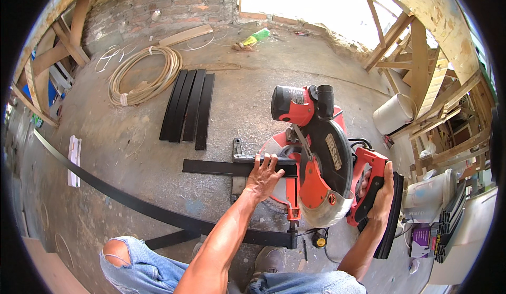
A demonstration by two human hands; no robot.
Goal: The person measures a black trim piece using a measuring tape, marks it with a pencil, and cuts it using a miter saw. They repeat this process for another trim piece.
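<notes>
A red and black miter saw (332, 152) stands on the floor in front of me, its black blade guard (337, 162) above the base. My right hand (383, 196) is closed around the saw's red and black handle (367, 170). With its fingers over the top, my left hand (265, 177) holds a short black bar (211, 167) against the saw's grey fence (247, 158). The bar sticks out to the left of the saw base. Its right end lies by the cutting slot. Any contact between blade and bar is hidden by the guard.
Several cut black bars (187, 107) lie side by side beyond the saw. A long black strip (142, 204) crosses the floor near my knees. A tape measure (319, 239) lies by my feet. Coiled hose (145, 75) rests far left; buckets (392, 112) and timber frames (421, 72) stand right.
</notes>
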